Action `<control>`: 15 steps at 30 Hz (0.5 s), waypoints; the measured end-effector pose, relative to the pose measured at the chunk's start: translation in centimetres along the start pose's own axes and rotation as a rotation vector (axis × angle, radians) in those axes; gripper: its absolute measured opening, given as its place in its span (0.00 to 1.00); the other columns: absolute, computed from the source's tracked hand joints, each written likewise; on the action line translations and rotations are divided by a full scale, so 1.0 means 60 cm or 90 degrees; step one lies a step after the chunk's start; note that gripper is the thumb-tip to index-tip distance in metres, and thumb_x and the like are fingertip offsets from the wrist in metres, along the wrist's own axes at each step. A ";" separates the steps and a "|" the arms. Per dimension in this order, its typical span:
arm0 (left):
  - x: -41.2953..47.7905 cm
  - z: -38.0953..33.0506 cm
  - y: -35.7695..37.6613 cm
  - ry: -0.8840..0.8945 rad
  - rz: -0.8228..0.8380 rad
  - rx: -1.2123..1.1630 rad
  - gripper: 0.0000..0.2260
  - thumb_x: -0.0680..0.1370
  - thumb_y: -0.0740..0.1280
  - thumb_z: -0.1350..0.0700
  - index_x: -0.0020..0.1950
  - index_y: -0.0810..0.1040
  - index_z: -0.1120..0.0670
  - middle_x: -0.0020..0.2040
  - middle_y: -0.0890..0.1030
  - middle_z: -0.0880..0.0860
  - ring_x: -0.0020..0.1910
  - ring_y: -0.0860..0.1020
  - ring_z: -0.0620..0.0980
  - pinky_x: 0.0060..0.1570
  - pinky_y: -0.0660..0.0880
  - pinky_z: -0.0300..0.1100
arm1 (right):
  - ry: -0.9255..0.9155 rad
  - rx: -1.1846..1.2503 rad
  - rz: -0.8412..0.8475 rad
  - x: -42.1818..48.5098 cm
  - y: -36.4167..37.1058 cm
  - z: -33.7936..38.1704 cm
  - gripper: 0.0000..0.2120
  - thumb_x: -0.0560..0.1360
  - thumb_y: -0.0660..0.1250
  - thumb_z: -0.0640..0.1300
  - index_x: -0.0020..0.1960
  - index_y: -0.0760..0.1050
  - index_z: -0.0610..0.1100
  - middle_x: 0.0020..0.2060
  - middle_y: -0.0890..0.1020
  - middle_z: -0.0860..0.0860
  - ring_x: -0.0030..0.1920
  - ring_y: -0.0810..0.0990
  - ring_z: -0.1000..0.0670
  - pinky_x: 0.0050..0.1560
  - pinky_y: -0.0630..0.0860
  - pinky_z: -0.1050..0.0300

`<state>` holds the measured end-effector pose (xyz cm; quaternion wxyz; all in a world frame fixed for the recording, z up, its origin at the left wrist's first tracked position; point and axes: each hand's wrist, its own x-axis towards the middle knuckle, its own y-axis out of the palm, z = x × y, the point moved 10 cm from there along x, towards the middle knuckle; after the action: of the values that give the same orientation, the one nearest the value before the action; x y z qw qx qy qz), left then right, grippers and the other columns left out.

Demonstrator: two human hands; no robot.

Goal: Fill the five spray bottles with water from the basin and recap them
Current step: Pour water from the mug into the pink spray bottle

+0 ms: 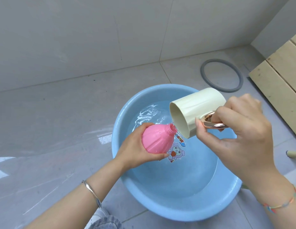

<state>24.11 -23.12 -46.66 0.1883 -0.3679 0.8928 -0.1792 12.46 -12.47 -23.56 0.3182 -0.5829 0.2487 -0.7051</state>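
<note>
A pink bulb-shaped spray bottle (43,140) with no cap is tilted over the blue basin (162,202), its open neck pointing up and right. My left hand (135,149) grips its round body from below. My right hand (233,129) holds the shiny rose-gold handle of a cream cup (193,111), which is tipped to the left with its rim just above the bottle's neck. A thin stream of water runs from the cup's rim into the neck. The basin holds rippling water and has a cartoon sticker on its bottom.
The basin sits on a grey tiled floor close to a tiled wall. A grey rubber ring (221,75) lies on the floor behind the basin. A pale wooden pallet (279,71) fills the right side. A wet patch shines on the floor to the left.
</note>
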 end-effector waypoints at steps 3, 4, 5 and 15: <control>0.001 0.001 0.000 0.000 -0.003 -0.004 0.39 0.55 0.81 0.35 0.62 0.69 0.36 0.56 0.76 0.36 0.54 0.77 0.38 0.54 0.77 0.44 | -0.031 -0.014 0.000 -0.002 0.002 0.008 0.15 0.70 0.71 0.39 0.29 0.70 0.39 0.28 0.68 0.47 0.36 0.61 0.49 0.46 0.57 0.59; 0.000 0.001 -0.001 0.001 -0.004 -0.005 0.39 0.55 0.81 0.35 0.62 0.69 0.36 0.56 0.76 0.36 0.54 0.77 0.38 0.54 0.77 0.44 | -0.040 -0.017 0.000 -0.003 0.003 0.011 0.15 0.70 0.71 0.39 0.29 0.70 0.38 0.27 0.68 0.47 0.36 0.62 0.49 0.47 0.57 0.59; 0.000 0.001 -0.001 0.002 -0.006 -0.005 0.39 0.55 0.81 0.35 0.62 0.69 0.36 0.56 0.76 0.36 0.54 0.77 0.38 0.54 0.77 0.44 | -0.048 -0.020 0.000 -0.004 0.004 0.013 0.14 0.70 0.71 0.39 0.29 0.70 0.38 0.27 0.69 0.46 0.36 0.62 0.49 0.47 0.57 0.59; -0.003 -0.004 -0.005 0.001 -0.010 -0.023 0.38 0.55 0.81 0.35 0.61 0.69 0.35 0.56 0.77 0.35 0.54 0.77 0.38 0.55 0.77 0.45 | 0.178 0.068 -0.038 -0.029 -0.002 -0.070 0.16 0.70 0.70 0.43 0.30 0.66 0.41 0.29 0.65 0.52 0.35 0.61 0.51 0.39 0.60 0.63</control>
<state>24.29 -23.15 -46.27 0.1797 -0.3779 0.8932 -0.1647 8.54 -11.18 -25.48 0.2903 -0.4685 0.2354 -0.8006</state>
